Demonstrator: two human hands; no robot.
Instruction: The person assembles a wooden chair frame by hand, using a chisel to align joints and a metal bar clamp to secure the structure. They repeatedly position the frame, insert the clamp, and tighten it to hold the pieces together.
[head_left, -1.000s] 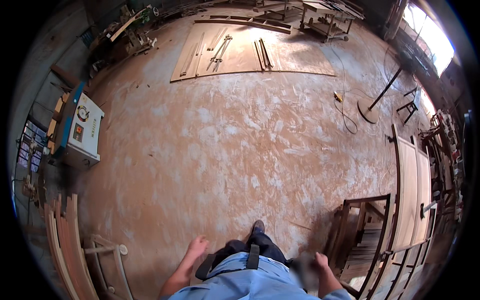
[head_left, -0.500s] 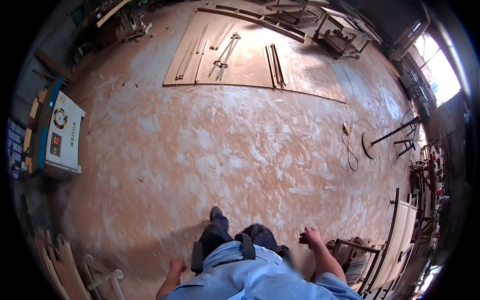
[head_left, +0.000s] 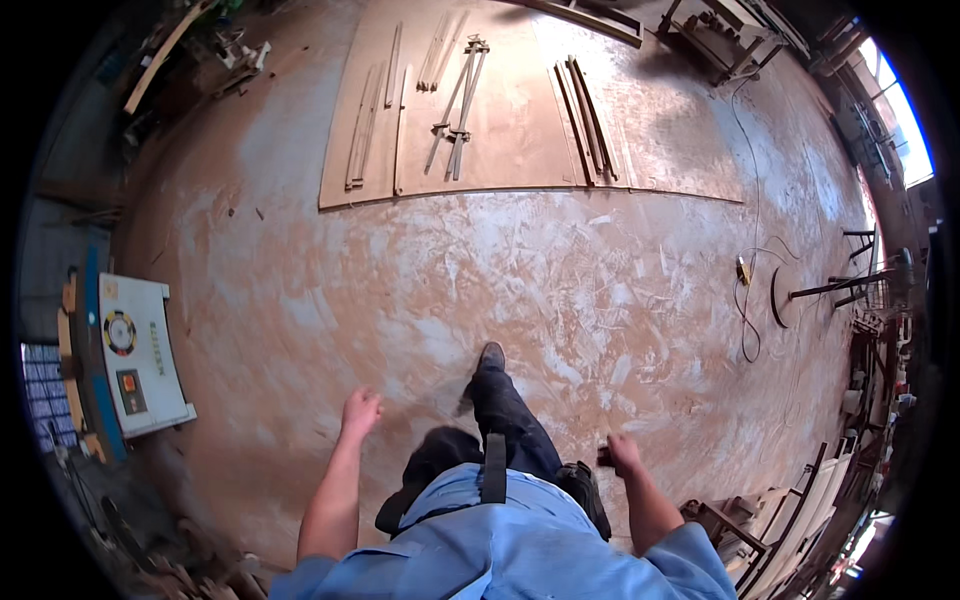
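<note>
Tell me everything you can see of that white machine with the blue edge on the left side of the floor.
The white machine stands on the dusty floor at the far left, well clear of the left hand. Its top is a flat white panel with rounded corners, bordered in blue along the outer side. On it sit a round multicoloured dial, a small dark panel with an orange patch, and some printing. It looks like painted metal. Nothing lies on it, and no hand touches it.
</note>
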